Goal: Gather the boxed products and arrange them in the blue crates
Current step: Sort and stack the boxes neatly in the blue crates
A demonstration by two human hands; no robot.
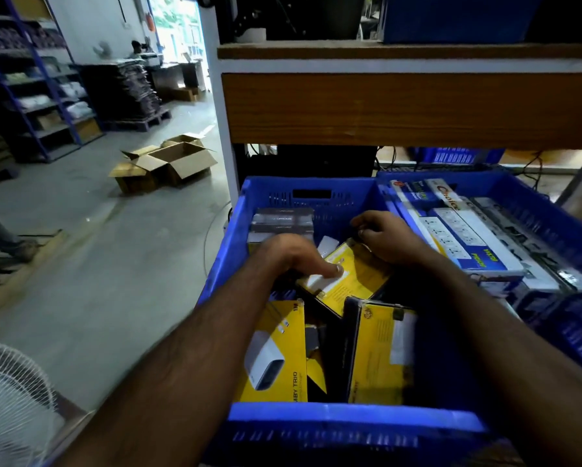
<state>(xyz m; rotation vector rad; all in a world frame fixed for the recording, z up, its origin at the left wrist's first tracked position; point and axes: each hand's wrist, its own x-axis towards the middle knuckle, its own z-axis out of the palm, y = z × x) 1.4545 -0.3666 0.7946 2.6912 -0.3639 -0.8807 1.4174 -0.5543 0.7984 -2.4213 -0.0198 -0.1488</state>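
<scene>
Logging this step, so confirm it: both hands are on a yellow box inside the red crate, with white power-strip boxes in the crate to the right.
The crate is blue, not red, as the head view shows. The rest holds: the left hand and right hand are on the yellow box, and white power-strip boxes fill the right crate.

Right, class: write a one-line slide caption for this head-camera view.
Both hands, left hand and right hand, handle a yellow box inside the blue crate.

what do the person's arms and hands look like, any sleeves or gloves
Both forearms are bare up to the frame edge, with no sleeve in view. The left hand and right hand wear no gloves. No watch or wristband shows on either wrist. A thin pale line near the right hand's fingers might be a ring, but blur makes it uncertain.
</scene>
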